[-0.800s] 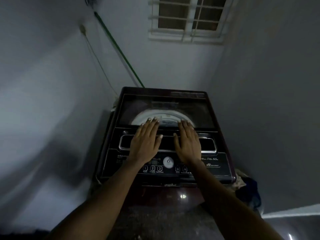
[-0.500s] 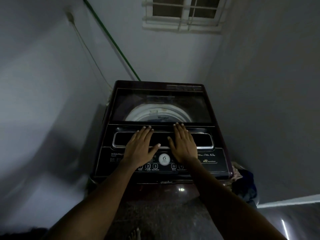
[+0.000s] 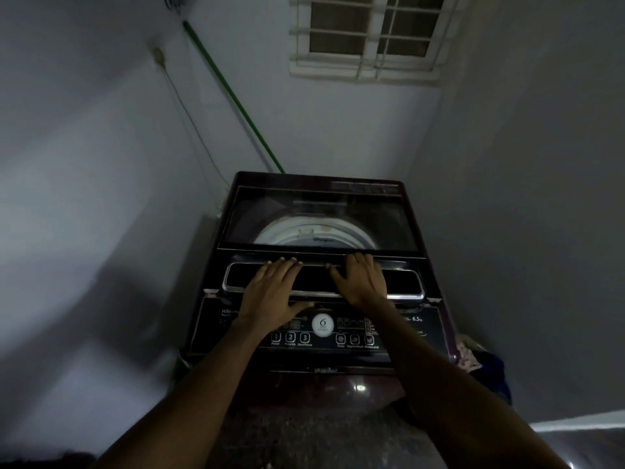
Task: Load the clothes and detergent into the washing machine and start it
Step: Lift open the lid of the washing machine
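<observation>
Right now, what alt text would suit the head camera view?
A person's left hand and right hand rest flat on the closed lid of a dark top-loading washing machine in a corner below a barred window.

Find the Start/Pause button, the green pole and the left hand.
Start/Pause button (image 3: 304, 337): head view, centre of the key numbered 3.
green pole (image 3: 236, 99): head view, midway along its length.
left hand (image 3: 270, 296): head view, back of the hand.

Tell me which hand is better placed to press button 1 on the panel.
Probably left. The left hand lies flat on the lid with its wrist right beside button 1; the right hand rests farther to the right, beyond the round badge.
</observation>
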